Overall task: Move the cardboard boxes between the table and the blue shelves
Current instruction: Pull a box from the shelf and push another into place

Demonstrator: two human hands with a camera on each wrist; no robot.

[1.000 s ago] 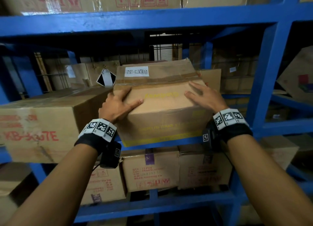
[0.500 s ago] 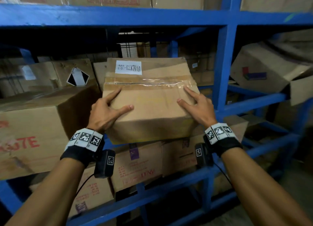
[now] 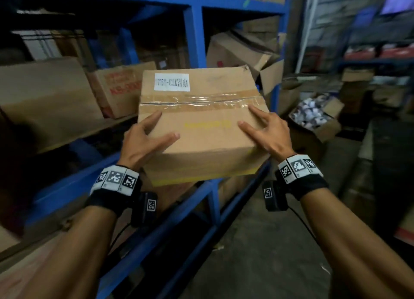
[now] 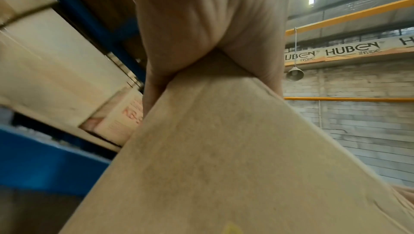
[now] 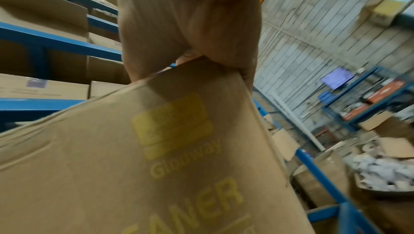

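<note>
A taped brown cardboard box (image 3: 201, 128) with a white label and yellow print is held in the air in front of the blue shelves (image 3: 195, 36). My left hand (image 3: 145, 139) grips its near left corner, thumb and forefinger spread on the top. At the near right corner my right hand (image 3: 266, 133) grips the same way. In the left wrist view the palm (image 4: 201, 25) straddles the box (image 4: 224, 158) at its corner. The right wrist view shows the palm (image 5: 190, 16) wrapped over the printed side of the box (image 5: 156, 167). The fingers below the box are hidden.
Large boxes (image 3: 44, 101) and a red-printed box (image 3: 118, 88) sit on the shelf at left. A tilted open box (image 3: 242, 50) lies in the bay to the right. An open carton of white items (image 3: 313, 117) stands on the concrete floor (image 3: 257, 254). More racks (image 3: 380, 52) stand far right.
The box has come off the shelf edge and swung right with both hands on it. My view has turned right, bringing the aisle floor and the far racks into sight.
</note>
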